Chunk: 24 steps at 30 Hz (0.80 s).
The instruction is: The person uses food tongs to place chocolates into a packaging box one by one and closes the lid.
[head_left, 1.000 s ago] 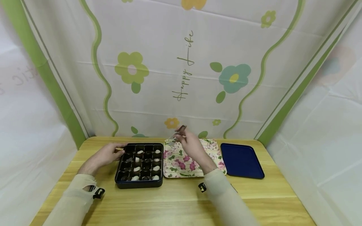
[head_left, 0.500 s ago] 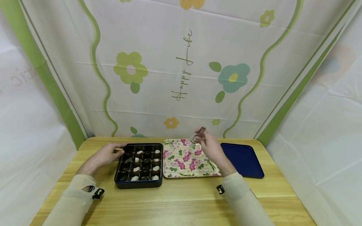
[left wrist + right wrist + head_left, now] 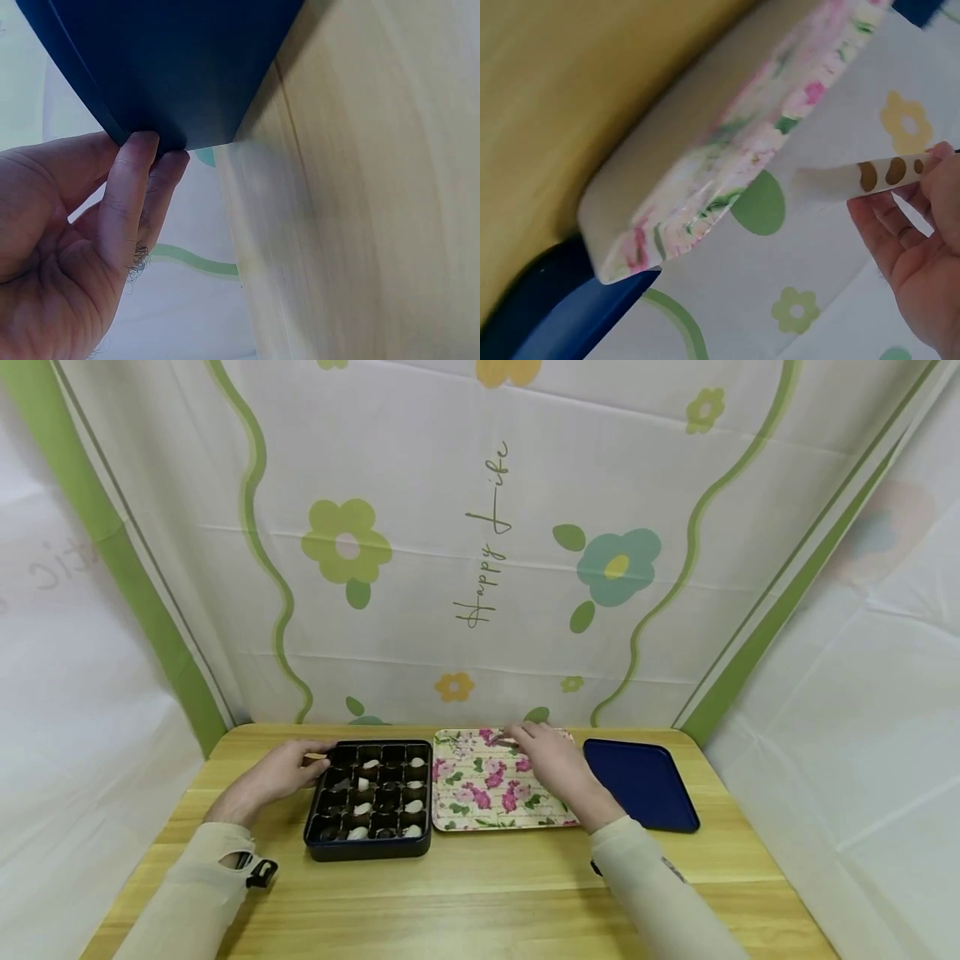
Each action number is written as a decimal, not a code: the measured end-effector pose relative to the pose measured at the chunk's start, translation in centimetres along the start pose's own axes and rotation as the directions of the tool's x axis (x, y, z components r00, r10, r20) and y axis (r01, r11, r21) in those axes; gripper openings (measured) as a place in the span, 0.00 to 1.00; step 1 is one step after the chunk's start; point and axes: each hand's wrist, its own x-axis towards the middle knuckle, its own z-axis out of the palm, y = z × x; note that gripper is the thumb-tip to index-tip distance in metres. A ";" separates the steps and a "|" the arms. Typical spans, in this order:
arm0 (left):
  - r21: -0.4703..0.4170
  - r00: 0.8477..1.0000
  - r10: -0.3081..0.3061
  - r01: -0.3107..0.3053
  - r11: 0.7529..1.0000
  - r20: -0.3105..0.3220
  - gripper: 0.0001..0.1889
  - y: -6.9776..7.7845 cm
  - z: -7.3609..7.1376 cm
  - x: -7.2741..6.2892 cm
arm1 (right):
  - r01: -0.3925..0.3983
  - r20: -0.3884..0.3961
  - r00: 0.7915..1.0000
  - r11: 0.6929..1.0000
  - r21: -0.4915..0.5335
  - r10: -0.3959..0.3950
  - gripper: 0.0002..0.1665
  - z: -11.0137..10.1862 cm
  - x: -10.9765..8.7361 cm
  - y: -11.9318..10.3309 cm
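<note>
Head view: dark compartment box (image 3: 369,800) at the tabletop (image 3: 465,893) centre-left, white pieces (image 3: 413,807) in some cells. Left hand (image 3: 273,773) at the box's far-left corner, fingers curled on its rim; left wrist view shows fingertips (image 3: 142,161) touching the dark wall. Floral tray (image 3: 487,785) just right of the box; right hand (image 3: 551,760) over the tray's far edge, pinching a small spotted tool (image 3: 889,172), tool near the tray's rim. Blue tray (image 3: 645,785) right of the floral tray. Flowered cloth backdrop (image 3: 487,527) behind.
</note>
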 end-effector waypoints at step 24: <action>-0.003 1.000 0.009 -0.009 1.000 0.005 0.26 0.1 -0.1 0.0 | 0.111 0.168 0.984 0.953 -0.283 -0.064 0.12 1.9 -0.3 -3.0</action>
